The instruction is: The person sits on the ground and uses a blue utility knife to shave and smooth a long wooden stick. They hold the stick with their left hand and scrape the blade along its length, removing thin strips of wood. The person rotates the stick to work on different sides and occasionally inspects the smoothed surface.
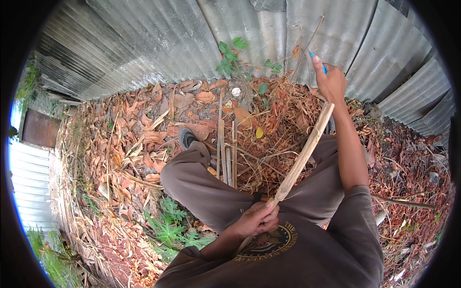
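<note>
My left hand [257, 220] is closed round the lower end of a pale, flat strip of split wood or bamboo [305, 156], close to my shirt. The strip slants up to the right, and its far end comes up beside my right forearm. My right arm is stretched forward, and my right hand [331, 81] is closed on a blue-handled tool [325, 70]. Only bits of blue show past the thumb and fingers, so its kind cannot be made out. Between my bent legs, several narrow wooden strips [221, 144] lie side by side on the ground.
A corrugated metal fence [254, 38] runs across the front, with a thin twig [307, 48] before it near my right hand. Dry leaves [149, 137] cover the ground. Green plants [170, 225] grow by my left leg, and a branch [403, 202] lies at right.
</note>
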The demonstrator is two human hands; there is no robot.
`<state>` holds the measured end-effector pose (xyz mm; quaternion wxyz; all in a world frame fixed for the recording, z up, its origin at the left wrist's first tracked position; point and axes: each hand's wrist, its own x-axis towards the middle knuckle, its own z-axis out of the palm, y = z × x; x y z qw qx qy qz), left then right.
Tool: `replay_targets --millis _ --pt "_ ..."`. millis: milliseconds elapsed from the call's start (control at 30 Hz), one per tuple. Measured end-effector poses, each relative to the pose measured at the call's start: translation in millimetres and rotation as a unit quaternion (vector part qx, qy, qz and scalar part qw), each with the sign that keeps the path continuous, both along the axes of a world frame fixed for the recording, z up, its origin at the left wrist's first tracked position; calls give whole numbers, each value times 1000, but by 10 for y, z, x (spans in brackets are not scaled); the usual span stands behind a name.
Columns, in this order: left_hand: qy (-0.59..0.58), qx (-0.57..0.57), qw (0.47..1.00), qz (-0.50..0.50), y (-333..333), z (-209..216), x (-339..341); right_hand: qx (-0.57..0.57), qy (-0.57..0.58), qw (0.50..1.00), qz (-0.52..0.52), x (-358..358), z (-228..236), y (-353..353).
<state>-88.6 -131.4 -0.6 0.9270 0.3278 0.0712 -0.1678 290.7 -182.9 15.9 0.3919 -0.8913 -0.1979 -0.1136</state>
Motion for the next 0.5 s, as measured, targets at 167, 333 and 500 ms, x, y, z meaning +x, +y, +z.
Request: replay_targets --millis 167,333,500 --pt "46 -11 983 179 428 -15 107 31 -5 981 191 -906 -260 -167" --pt "58 3 980 191 502 63 183 -7 -233 891 389 -1444 -265 45" --pt "54 -24 979 193 525 72 233 39 -288 885 363 -1391 -235 143"
